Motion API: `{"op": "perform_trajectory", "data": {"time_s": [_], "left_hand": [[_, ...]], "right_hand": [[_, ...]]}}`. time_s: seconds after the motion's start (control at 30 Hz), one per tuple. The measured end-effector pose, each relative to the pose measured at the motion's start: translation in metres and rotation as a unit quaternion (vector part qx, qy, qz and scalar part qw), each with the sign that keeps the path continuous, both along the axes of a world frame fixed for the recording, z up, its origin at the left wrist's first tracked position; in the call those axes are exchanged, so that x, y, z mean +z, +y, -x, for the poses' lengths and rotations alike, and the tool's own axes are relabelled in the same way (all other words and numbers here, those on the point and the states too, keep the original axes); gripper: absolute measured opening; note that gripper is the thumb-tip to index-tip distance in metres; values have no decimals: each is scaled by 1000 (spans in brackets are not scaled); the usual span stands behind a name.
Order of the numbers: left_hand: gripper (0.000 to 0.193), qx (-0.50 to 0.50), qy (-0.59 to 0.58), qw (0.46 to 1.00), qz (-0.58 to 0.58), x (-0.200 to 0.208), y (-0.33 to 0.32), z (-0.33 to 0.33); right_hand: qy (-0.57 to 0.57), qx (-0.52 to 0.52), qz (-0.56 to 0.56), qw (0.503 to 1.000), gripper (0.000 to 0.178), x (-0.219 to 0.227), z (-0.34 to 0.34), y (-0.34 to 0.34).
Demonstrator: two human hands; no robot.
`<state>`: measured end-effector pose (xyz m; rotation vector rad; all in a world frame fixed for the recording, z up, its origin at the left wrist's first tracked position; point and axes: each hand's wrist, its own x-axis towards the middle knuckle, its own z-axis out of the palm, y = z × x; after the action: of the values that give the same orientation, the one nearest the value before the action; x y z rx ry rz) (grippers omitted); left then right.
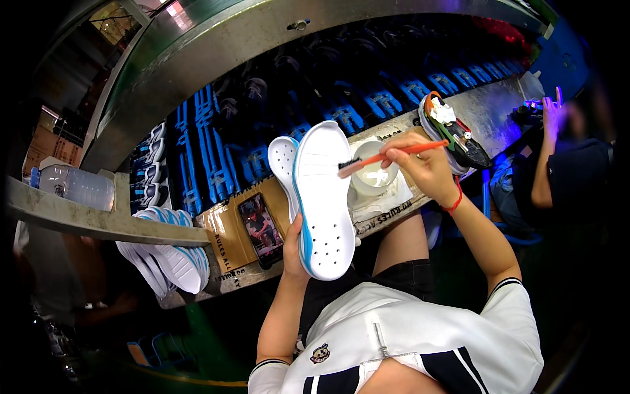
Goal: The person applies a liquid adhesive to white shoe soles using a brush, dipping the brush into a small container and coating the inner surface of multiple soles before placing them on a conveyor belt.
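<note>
My left hand [293, 253] grips a white shoe sole [325, 210] with a light-blue side edge, held up over the front of the bench. Small holes dot its wide lower part, and grooves cross its middle. A second sole [281, 159] shows partly behind it; whether my left hand holds that one too is hidden. Between the fingers of my right hand [425, 169] is an orange-handled brush [369, 161]. Its dark bristles are at the sole's right edge; I cannot tell if they touch. Under the brush stands a white bowl [374, 182] with pale liquid, beside crumpled white paper [387, 205].
A phone [261, 230] lies on brown cardboard [223, 230]. Several white-and-blue soles [177, 262] are stacked at left, near a plastic bottle [75, 187]. A dark shoe [462, 141] stands at right. Blue-lit racks fill the metal-framed machine [236, 33] behind; another person [571, 174] sits far right.
</note>
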<state>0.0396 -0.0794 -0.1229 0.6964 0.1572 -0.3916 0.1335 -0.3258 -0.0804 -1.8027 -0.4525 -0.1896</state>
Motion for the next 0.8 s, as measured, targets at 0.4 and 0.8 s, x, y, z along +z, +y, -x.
{"op": "perform_trajectory", "data": {"time_s": [0.4,0.8], "left_hand": [[62,-106,26,983,147,11,-6,7],[66,-101,32,988,115,-11,1,11]], "right_hand": [[101,-18,-92,990,22,-1,-28,-11],[-72,25,107,991,15,23,-38,-17]]}}
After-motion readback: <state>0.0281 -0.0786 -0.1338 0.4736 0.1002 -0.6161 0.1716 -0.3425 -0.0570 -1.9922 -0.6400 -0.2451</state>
